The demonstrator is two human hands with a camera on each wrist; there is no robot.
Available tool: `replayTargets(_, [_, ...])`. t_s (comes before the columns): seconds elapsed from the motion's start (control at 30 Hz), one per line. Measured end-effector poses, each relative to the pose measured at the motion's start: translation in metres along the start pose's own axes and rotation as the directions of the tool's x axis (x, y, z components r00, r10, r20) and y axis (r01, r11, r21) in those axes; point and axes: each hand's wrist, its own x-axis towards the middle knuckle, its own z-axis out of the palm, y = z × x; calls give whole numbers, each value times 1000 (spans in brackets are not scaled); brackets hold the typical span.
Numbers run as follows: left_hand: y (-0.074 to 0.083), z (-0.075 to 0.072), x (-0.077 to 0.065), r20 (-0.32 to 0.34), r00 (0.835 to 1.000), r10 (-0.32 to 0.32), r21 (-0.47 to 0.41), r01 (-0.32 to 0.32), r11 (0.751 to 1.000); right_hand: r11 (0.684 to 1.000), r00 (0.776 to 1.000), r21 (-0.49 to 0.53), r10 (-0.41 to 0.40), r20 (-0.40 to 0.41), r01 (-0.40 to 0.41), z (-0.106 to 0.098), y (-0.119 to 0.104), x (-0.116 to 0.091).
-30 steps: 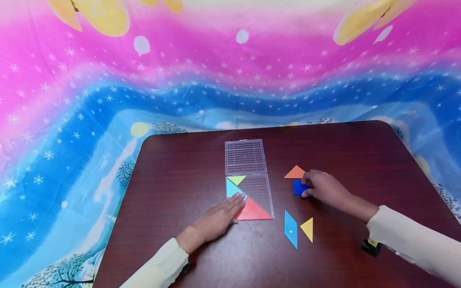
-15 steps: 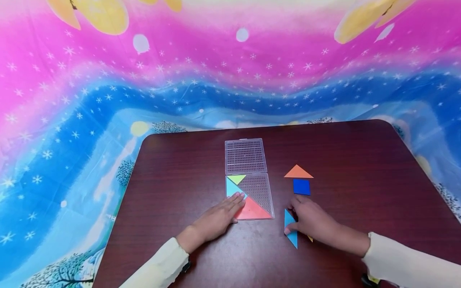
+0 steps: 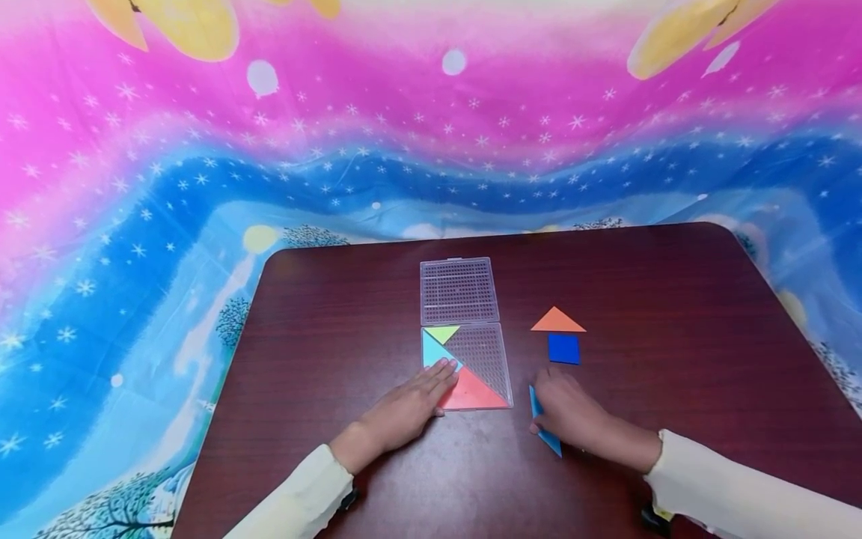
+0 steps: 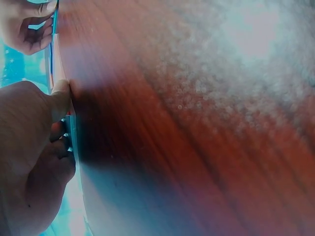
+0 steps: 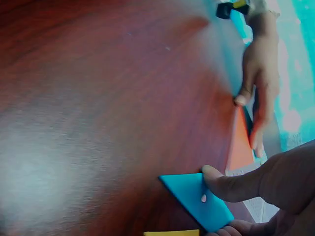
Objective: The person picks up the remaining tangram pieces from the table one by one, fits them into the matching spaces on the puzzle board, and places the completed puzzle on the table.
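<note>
My right hand (image 3: 575, 412) pinches a light-blue parallelogram tangram piece (image 5: 197, 194) by its edges, thumb on one side and fingers on the other. Seen from the head, the piece is tilted. A yellow triangle (image 5: 172, 232) peeks in beside it in the right wrist view; the hand covers it in the head view. With fingers stretched out, my left hand (image 3: 407, 404) rests on the lower half of a clear plastic case (image 3: 488, 352). Inside that half lie a light-blue triangle (image 3: 434, 355), a red triangle (image 3: 477, 391) and a small green triangle (image 3: 442, 334).
The case's other half (image 3: 459, 292) lies opened flat behind, with a gridded surface. Right of the case, an orange triangle (image 3: 558, 320) and a dark-blue square (image 3: 563, 349) lie on the dark wooden table (image 3: 343, 314). A patterned cloth (image 3: 404, 112) hangs behind the table.
My right hand has left the dark-blue square, moved toward me to the parallelogram, taken hold of it and tilted it up. The left hand has stayed in place.
</note>
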Motion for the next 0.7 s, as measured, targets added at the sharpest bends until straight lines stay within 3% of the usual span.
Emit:
replayTargets(0.3, [0, -2, -1, -4, 1000, 4, 11, -4, 1000, 998, 993, 31, 56, 107, -59, -5, -7, 15])
replayTargets(0.53, [0, -1, -1, -4, 1000, 8, 8, -8, 1000, 999, 993, -48, 29, 113, -24, -9, -9, 22])
replayTargets(0.7, [1, -1, -1, 4, 1000, -3, 5, 3, 1000, 998, 991, -49, 52, 124, -46, -11, -8, 26])
